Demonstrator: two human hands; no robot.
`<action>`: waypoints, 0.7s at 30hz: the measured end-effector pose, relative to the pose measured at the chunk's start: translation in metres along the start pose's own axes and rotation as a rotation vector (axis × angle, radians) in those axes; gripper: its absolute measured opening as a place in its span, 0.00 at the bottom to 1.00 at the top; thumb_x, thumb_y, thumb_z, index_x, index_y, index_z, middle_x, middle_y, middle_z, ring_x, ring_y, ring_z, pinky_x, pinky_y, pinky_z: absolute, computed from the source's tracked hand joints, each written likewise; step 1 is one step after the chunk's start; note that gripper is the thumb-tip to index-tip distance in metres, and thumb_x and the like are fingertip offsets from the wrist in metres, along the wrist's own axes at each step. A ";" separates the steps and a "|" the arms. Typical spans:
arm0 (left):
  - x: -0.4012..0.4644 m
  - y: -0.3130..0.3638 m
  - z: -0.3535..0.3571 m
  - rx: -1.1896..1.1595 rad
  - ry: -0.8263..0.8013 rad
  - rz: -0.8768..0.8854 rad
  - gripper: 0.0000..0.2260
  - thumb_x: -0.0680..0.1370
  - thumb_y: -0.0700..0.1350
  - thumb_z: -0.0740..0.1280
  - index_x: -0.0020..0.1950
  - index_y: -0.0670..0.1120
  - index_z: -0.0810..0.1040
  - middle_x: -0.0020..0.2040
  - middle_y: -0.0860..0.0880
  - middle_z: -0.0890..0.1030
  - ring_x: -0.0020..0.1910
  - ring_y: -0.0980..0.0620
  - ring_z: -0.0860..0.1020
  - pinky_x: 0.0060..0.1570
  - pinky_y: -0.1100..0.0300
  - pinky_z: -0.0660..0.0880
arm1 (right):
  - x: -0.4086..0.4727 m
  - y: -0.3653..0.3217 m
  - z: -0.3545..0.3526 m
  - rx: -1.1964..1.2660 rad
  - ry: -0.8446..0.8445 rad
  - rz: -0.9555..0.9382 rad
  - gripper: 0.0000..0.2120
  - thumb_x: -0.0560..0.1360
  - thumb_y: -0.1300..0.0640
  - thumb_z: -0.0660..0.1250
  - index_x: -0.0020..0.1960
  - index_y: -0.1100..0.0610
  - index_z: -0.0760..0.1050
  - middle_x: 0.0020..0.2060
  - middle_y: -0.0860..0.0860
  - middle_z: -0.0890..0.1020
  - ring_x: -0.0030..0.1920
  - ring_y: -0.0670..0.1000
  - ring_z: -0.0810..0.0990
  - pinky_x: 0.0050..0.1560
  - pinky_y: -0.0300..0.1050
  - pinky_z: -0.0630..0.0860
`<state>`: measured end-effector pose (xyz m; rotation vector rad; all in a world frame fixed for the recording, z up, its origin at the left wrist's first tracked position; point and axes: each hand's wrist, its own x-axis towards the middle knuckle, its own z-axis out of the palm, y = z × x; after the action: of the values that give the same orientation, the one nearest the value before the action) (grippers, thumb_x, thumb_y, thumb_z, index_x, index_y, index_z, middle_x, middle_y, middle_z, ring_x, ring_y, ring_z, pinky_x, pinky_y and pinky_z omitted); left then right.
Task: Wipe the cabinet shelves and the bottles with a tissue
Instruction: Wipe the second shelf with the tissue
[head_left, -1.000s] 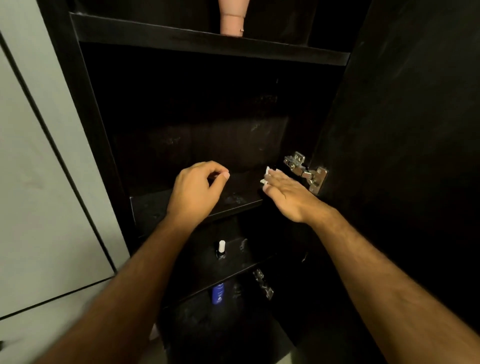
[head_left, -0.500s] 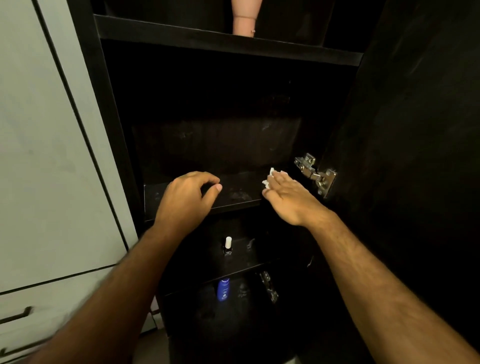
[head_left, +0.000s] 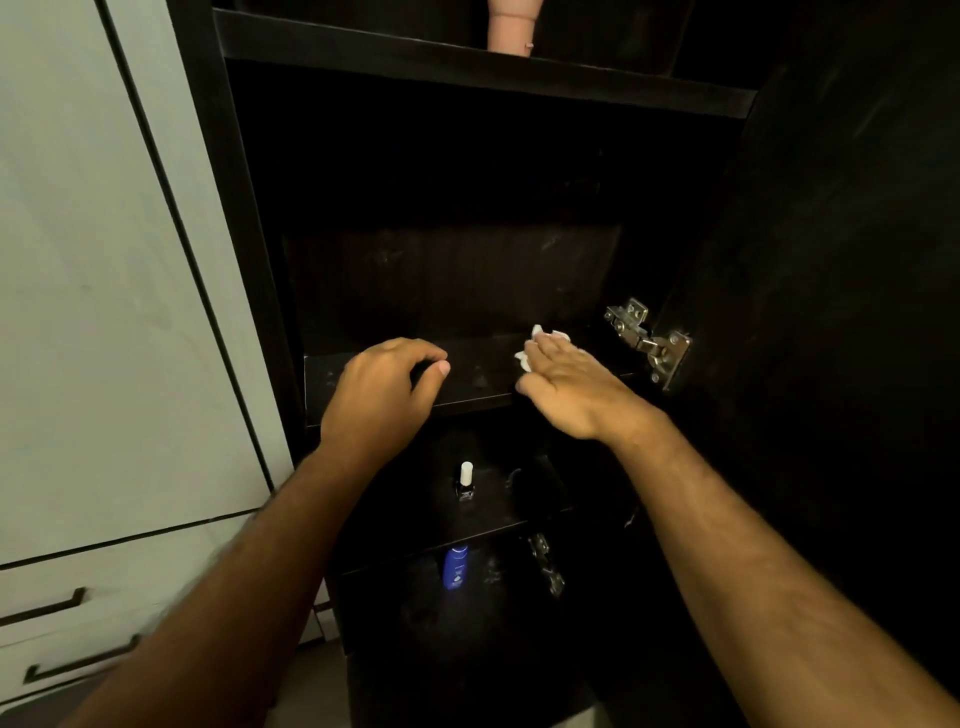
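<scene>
From the head camera, the landmark is the middle shelf (head_left: 467, 379) of the dark cabinet. The right hand (head_left: 566, 384) lies flat on it with straight fingers pressing the white tissue (head_left: 530, 348), mostly hidden under them. The left hand (head_left: 379, 395) hovers at the shelf's front edge, fingers loosely curled, holding nothing. A metal hinge (head_left: 649, 340) sits right of the shelf. Below it stand a white-capped small bottle (head_left: 466, 480) and, lower, a blue bottle (head_left: 455, 566), its label unreadable. Above, a pink bottle (head_left: 511, 26) is cut off.
</scene>
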<state>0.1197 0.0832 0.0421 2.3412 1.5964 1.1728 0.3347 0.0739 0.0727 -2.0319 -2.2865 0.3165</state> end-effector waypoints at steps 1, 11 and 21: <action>0.000 0.001 0.000 0.009 0.008 0.000 0.11 0.80 0.49 0.64 0.59 0.49 0.80 0.54 0.53 0.81 0.52 0.58 0.77 0.51 0.63 0.71 | 0.003 -0.011 0.002 -0.001 0.002 -0.020 0.30 0.81 0.47 0.49 0.79 0.56 0.46 0.79 0.52 0.43 0.78 0.48 0.40 0.76 0.45 0.41; -0.001 0.003 0.000 0.001 0.043 -0.031 0.09 0.80 0.49 0.64 0.57 0.50 0.80 0.52 0.53 0.81 0.48 0.59 0.75 0.59 0.49 0.75 | -0.004 0.017 -0.010 0.150 -0.019 -0.005 0.26 0.83 0.49 0.47 0.79 0.55 0.53 0.79 0.50 0.49 0.78 0.45 0.45 0.75 0.42 0.42; 0.000 0.008 -0.006 -0.157 0.127 -0.081 0.09 0.81 0.47 0.63 0.56 0.48 0.81 0.50 0.55 0.81 0.47 0.61 0.75 0.43 0.72 0.67 | 0.025 -0.049 0.012 0.050 0.066 0.044 0.31 0.79 0.44 0.47 0.76 0.61 0.61 0.77 0.60 0.55 0.78 0.56 0.51 0.77 0.52 0.50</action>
<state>0.1219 0.0772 0.0503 2.1249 1.5565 1.3993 0.2815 0.0917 0.0684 -2.0391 -2.1765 0.3006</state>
